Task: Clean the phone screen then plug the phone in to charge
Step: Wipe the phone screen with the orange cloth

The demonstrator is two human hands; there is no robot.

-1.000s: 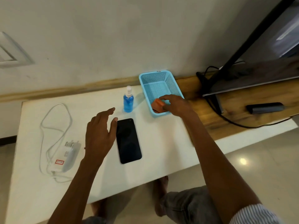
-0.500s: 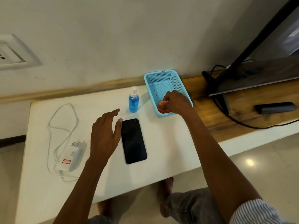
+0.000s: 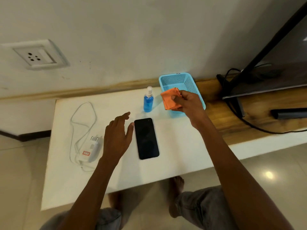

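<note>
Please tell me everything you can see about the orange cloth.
The orange cloth is a small piece of soft fabric, folded or bunched, with a slightly frayed upper edge. The right hand pinches it between thumb and fingers, covering its right part. It is lifted clear of the table, in front of the blue basket, to the right of the spray bottle. Nothing else touches it.

Dim warm indoor light, floor (image 3: 269, 175) glare, soft blur, wide-angle edge bending.

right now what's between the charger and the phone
The left hand, open above the table, lies between the charger and the phone in the head view.
</note>
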